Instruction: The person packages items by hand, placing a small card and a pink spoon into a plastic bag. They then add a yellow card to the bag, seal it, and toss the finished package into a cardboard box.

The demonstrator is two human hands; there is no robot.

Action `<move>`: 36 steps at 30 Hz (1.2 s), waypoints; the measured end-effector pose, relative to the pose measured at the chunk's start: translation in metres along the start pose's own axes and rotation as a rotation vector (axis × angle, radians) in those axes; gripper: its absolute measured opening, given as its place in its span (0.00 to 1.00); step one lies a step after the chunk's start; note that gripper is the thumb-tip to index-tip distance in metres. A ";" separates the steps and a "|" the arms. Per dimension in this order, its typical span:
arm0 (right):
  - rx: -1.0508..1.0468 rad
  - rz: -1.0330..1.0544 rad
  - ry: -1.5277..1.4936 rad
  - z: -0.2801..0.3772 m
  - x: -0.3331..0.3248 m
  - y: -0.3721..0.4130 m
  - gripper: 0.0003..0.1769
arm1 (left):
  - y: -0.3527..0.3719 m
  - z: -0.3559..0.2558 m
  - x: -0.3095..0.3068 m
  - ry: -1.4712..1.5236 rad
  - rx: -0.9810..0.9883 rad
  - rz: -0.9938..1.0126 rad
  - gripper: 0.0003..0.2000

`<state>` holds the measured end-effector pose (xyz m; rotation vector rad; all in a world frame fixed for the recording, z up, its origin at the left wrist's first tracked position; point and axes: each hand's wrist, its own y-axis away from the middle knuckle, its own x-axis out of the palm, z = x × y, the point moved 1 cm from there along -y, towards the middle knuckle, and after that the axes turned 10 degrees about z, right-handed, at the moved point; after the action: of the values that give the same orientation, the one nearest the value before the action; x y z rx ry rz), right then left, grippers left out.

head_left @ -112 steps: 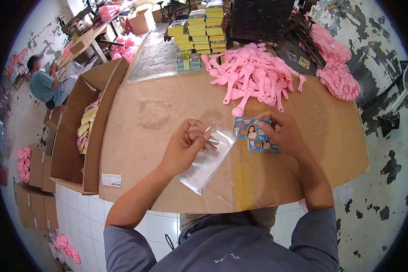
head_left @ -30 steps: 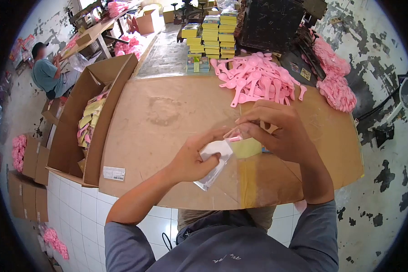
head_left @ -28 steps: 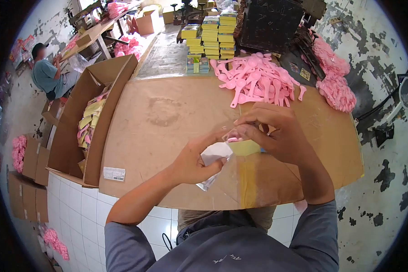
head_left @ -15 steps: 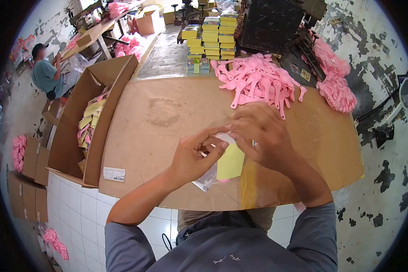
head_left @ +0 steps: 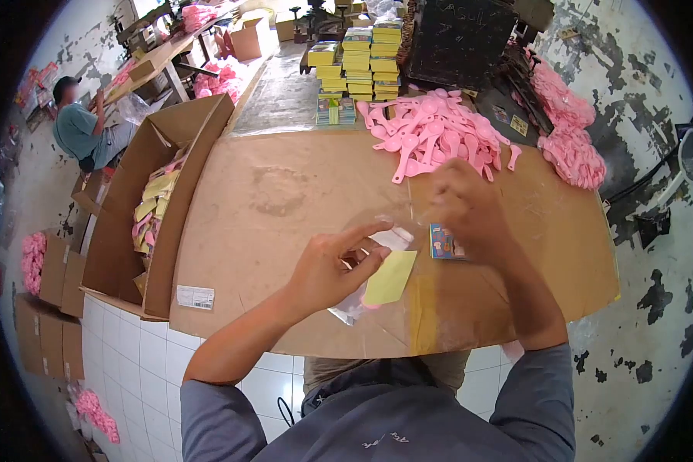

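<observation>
Plastic bag (head_left: 397, 239), pinched in the left hand (head_left: 321, 271) above the tabletop (head_left: 239, 254), looks light, slippery and limp; gripping it beside the seemingly stiffer yellow card (head_left: 391, 277) should be surest. The right hand (head_left: 467, 204) is blurred; its grasp I cannot tell.

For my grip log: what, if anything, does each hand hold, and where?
Left hand: clear bag, near its upper end. Right hand: too blurred to tell.

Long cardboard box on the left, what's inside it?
The long cardboard box holds loosely heaped yellow and pink items; whatever lies underneath them is covered and can't be seen.
</observation>
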<state>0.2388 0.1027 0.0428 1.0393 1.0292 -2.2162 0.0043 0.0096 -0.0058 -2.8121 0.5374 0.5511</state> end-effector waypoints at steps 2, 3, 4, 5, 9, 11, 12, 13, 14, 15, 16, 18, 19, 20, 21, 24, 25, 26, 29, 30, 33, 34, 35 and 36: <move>0.223 0.168 -0.527 -0.023 -0.038 0.022 0.05 | -0.001 0.007 -0.001 0.162 -0.029 -0.033 0.18; 0.353 0.246 -0.753 -0.033 -0.061 0.037 0.06 | -0.002 0.009 -0.001 0.244 -0.042 -0.047 0.17; 0.315 0.259 -0.965 -0.053 -0.082 0.057 0.05 | -0.003 0.010 -0.002 0.285 -0.051 -0.060 0.17; 0.273 0.269 -1.174 -0.077 -0.103 0.078 0.05 | -0.004 0.011 -0.003 0.326 -0.058 -0.073 0.16; 0.520 0.065 -0.409 -0.176 -0.150 0.147 0.16 | -0.008 0.012 -0.001 0.496 0.028 -0.119 0.13; 0.677 -0.011 0.391 -0.207 -0.152 0.172 0.23 | -0.008 0.011 -0.002 0.478 -0.012 -0.123 0.13; 0.663 -0.061 0.728 -0.225 -0.144 0.195 0.25 | -0.008 0.011 -0.003 0.469 -0.034 -0.122 0.13; 0.636 -0.109 1.065 -0.232 -0.140 0.208 0.28 | -0.009 0.011 -0.002 0.486 -0.042 -0.135 0.14; 0.638 -0.155 0.967 -0.223 -0.139 0.201 0.27 | -0.009 0.012 -0.002 0.504 -0.050 -0.151 0.15; 0.639 -0.200 0.868 -0.195 -0.134 0.180 0.27 | -0.010 0.012 -0.001 0.522 -0.059 -0.167 0.16; 0.643 -0.244 0.765 -0.167 -0.126 0.159 0.26 | -0.011 0.012 0.001 0.516 -0.036 -0.181 0.16; 0.434 -0.282 0.516 -0.125 -0.104 0.119 0.24 | -0.012 0.014 0.003 0.499 0.014 -0.206 0.17; 0.415 -0.235 0.325 -0.100 -0.088 0.101 0.23 | -0.013 0.015 0.004 0.488 0.009 -0.209 0.17; 0.391 -0.187 0.134 -0.077 -0.071 0.085 0.22 | -0.013 0.017 0.005 0.476 0.004 -0.212 0.17; 0.349 -0.079 -0.015 -0.060 -0.055 0.073 0.22 | -0.013 0.018 0.005 0.465 -0.001 -0.217 0.18; 0.322 0.301 -0.418 -0.017 -0.012 0.050 0.22 | -0.012 0.016 0.004 0.498 -0.061 -0.210 0.18; 0.278 0.303 -0.480 -0.004 0.001 0.041 0.21 | -0.012 0.017 0.004 0.487 -0.064 -0.207 0.18; 0.233 0.305 -0.541 0.009 0.014 0.033 0.21 | -0.011 0.020 0.005 0.476 -0.067 -0.204 0.19; 0.260 0.321 -0.786 0.007 0.036 0.025 0.19 | -0.009 0.022 0.006 0.457 -0.029 -0.207 0.19; 0.296 0.329 -0.877 0.003 0.041 0.024 0.19 | -0.010 0.023 0.006 0.453 -0.008 -0.211 0.18; 0.314 0.339 -0.942 0.002 0.037 0.024 0.16 | -0.013 0.013 0.003 0.593 -0.004 -0.178 0.20; 0.319 0.339 -0.936 -0.002 0.037 0.026 0.16 | -0.013 0.014 0.004 0.596 -0.005 -0.150 0.19; 0.326 0.338 -0.930 -0.006 0.037 0.028 0.16 | -0.014 0.016 0.006 0.599 -0.007 -0.120 0.18; 0.334 0.335 -0.926 -0.008 0.037 0.030 0.16 | -0.014 0.018 0.007 0.601 -0.010 -0.088 0.17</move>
<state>0.2405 0.0873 -0.0033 0.1737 0.0744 -2.2128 0.0104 0.0253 -0.0224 -2.9674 0.5023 -0.3292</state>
